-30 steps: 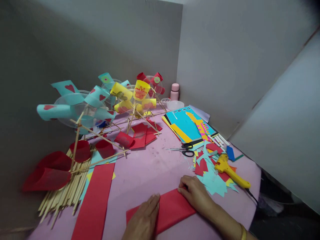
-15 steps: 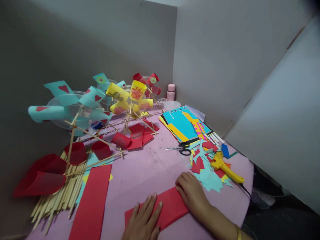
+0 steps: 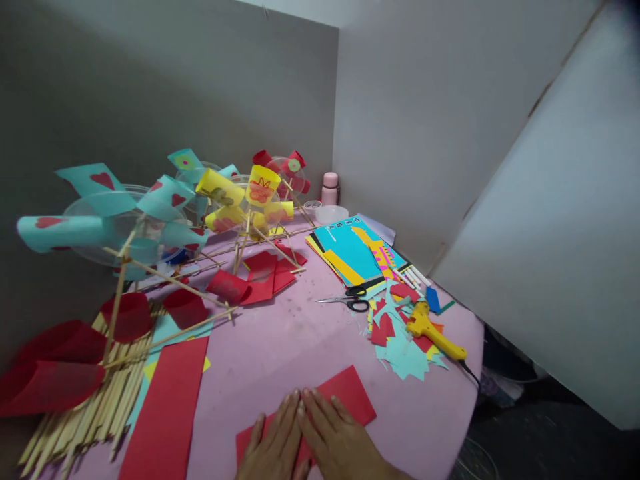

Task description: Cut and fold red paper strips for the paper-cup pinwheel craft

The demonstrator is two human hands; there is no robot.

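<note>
Red paper sheet [image 3: 350, 400] lies flat at six o'clock on the pink surface [image 3: 290, 340], under both hands.
Left hand [image 3: 274, 445] and right hand [image 3: 336, 440] rest side by side on it, palms down, fingers stretched out flat and pressing the sheet rather than pinching it; the sheet's far corner pokes out past the fingertips toward one o'clock. Black-handled scissors [image 3: 350, 301] sit at twelve o'clock from the hands, well apart from them, with a yellow glue gun [image 3: 434, 335] on a heap of paper scraps [image 3: 400, 347] at two o'clock. A long red strip [image 3: 167, 407] lies at nine o'clock beside a bundle of wooden sticks [image 3: 95, 413], and paper pinwheels [image 3: 165, 207] stand at eleven o'clock.
</note>
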